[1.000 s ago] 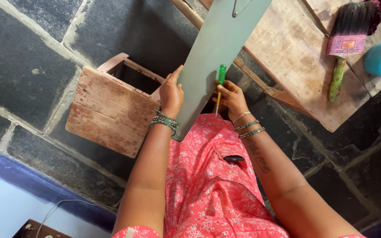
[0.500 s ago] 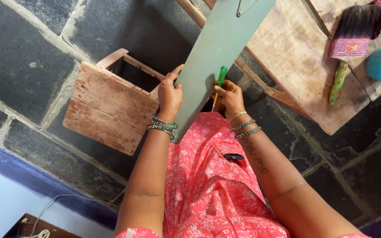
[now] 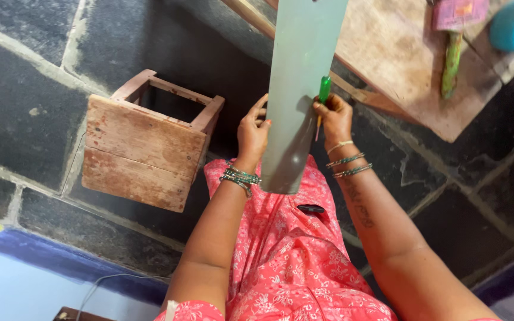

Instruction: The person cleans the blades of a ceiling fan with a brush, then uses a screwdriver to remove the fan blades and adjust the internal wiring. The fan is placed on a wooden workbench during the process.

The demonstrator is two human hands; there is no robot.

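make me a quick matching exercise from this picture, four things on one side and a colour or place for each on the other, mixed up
Things:
1. long flat panel
2. screwdriver
3. wooden box
4. brush

Descriptions:
A. open-topped, on the dark stone floor beside the left hand
B. grey-green, steadied by both hands
C. lying on the wooden board at the upper right
D. green handle, gripped in the right hand

Pairs: 1-B, 2-D, 3-A, 4-C
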